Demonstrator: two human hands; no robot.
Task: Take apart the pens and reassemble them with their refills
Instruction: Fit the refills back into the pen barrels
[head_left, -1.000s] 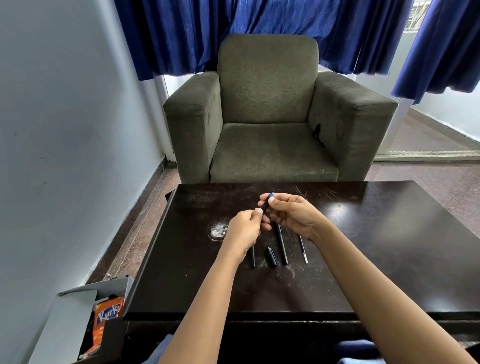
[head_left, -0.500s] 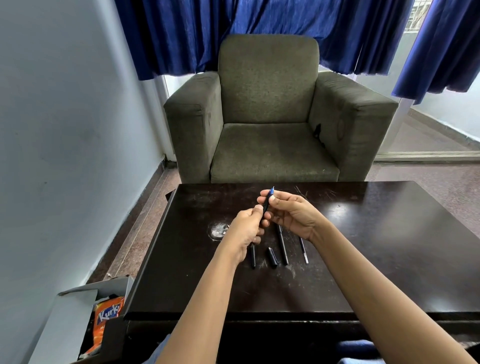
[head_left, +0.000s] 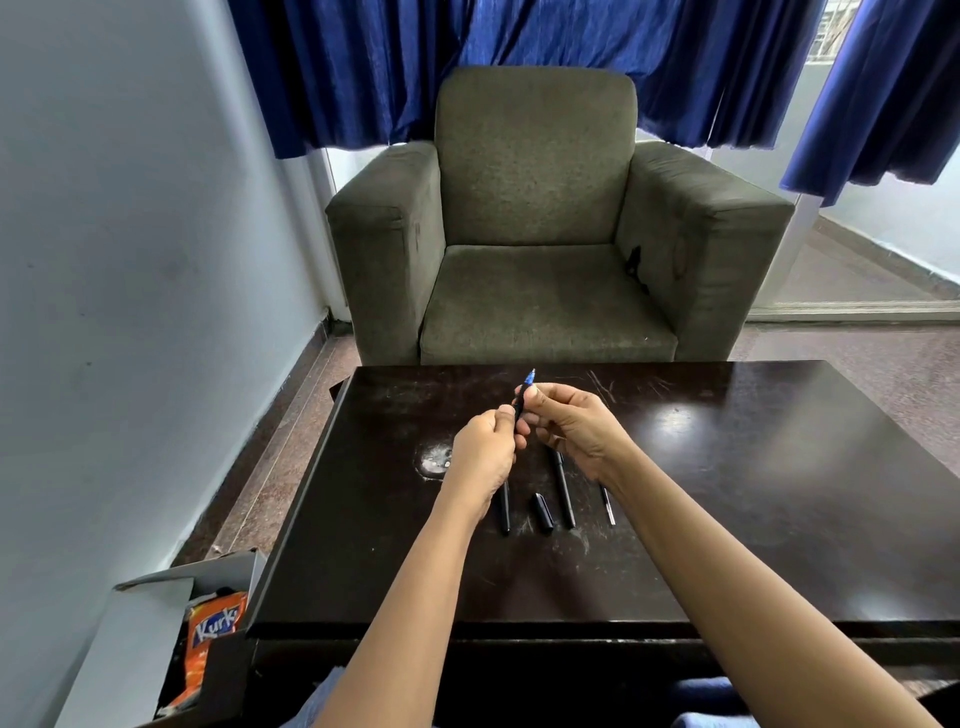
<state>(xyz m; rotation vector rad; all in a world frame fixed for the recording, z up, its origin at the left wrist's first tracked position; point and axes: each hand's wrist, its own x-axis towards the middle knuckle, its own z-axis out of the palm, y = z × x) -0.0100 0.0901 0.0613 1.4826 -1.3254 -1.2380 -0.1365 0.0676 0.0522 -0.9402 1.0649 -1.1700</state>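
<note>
On table, pen cap, armchair beyond

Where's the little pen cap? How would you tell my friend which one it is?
Find the dark table in front of the green armchair. Near its middle lies a row of four black pen pieces, and the cap is second from the left. It is the shortest, stubbiest one; the others are long and thin.
</note>
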